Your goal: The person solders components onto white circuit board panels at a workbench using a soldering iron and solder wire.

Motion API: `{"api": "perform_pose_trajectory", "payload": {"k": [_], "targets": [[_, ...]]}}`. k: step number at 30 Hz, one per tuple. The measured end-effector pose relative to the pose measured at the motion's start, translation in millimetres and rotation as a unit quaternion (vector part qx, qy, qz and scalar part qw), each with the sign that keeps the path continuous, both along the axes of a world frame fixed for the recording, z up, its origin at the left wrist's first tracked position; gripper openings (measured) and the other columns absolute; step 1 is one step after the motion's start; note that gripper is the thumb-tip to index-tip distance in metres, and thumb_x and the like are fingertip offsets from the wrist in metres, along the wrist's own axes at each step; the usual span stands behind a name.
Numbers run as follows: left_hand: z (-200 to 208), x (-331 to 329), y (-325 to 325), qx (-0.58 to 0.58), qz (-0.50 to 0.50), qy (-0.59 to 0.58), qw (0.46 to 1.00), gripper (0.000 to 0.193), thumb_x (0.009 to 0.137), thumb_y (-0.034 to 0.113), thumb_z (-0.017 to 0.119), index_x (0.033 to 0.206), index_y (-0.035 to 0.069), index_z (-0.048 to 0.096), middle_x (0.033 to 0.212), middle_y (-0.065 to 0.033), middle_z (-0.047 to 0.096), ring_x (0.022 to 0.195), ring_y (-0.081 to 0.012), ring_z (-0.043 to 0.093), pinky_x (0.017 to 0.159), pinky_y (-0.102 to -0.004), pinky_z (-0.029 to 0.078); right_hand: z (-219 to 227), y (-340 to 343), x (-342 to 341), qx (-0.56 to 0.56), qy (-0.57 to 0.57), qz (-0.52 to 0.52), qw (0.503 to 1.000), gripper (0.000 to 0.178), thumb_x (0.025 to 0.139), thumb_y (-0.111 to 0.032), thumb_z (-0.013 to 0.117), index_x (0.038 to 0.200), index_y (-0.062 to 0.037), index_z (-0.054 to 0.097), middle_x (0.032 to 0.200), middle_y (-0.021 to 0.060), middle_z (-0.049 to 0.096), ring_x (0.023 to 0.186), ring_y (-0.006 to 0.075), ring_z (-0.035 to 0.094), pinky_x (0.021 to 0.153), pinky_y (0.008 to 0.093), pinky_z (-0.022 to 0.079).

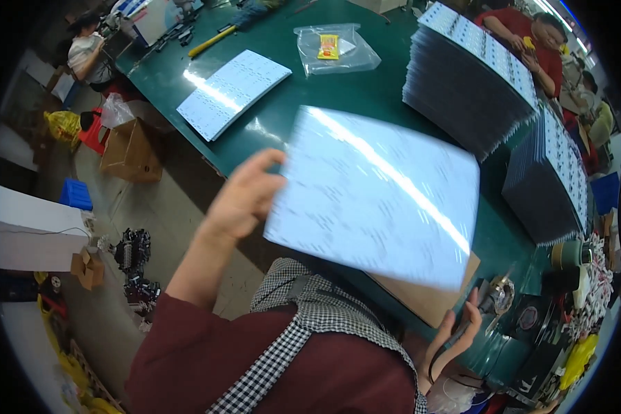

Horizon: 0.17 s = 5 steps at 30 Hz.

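A white sheet (pixel 372 193) with rows of small dark marks is raised over the near part of the green table, tilted and blurred by motion. My left hand (pixel 245 196) grips its left edge, fingers bent around it. Below the sheet's lower right corner is my right hand (pixel 455 338), apart from the sheet, its thumb and fingers spread with nothing visible between them. Beside those fingertips lies a dark tool with a round metallic part (pixel 500 295). A brown board (pixel 428 307) shows partly under the sheet. Farther left, a low stack of similar sheets (pixel 234 93) rests on the table.
Two tall stacks of sheets, one (pixel 462 90) at the far right and another (pixel 548 183) nearer, stand on the green table (pixel 355 93). A clear bag with a yellow packet (pixel 329 47) and a yellow-handled brush (pixel 214 41) lie farther back. Other people work beyond the table.
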<state>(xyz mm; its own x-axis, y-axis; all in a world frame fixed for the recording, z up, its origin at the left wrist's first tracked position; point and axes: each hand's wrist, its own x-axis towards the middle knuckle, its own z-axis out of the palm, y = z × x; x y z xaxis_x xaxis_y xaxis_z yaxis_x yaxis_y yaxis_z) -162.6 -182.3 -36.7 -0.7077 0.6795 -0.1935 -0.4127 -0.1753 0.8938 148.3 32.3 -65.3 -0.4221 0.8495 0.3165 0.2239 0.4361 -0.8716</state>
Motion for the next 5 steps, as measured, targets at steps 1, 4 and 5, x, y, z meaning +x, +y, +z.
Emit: {"api": "perform_pose_trajectory", "payload": {"k": [1,4,5], "targets": [[11,-11,-16,0.001,0.077,0.03,0.997,0.021,0.089,0.006,0.055,0.109,0.008,0.051,0.061,0.0091,0.044,0.043,0.0011,0.03,0.038,-0.0168,0.018,1,9,1,0.048,-0.119,0.032,0.991,0.028,0.088,-0.008,0.057,0.113,0.0019,0.048,0.137,0.0252,0.045,0.127,0.0353,0.043,0.107,0.043,0.031],[4,-67,-66,-0.006,0.265,0.135,0.955,0.025,0.091,0.007,0.054,0.115,0.003,0.048,0.057,0.0077,0.041,0.04,-0.0011,0.029,0.036,-0.0193,0.02,-20,16,13,0.053,-0.15,0.052,0.986,0.039,0.082,-0.011,0.066,0.116,-0.0022,0.049,0.139,0.0222,0.044,0.132,0.0387,0.037,0.11,0.0441,0.025],[4,-85,-72,0.011,0.308,0.137,0.942,0.033,0.091,0.008,0.055,0.122,0.003,0.046,0.058,0.0055,0.043,0.04,-0.0022,0.031,0.036,-0.0196,0.021,-21,16,13,0.065,-0.186,0.053,0.979,0.039,0.083,-0.013,0.067,0.116,-0.004,0.049,0.139,0.0224,0.044,0.132,0.0405,0.036,0.11,0.0445,0.025]]}}
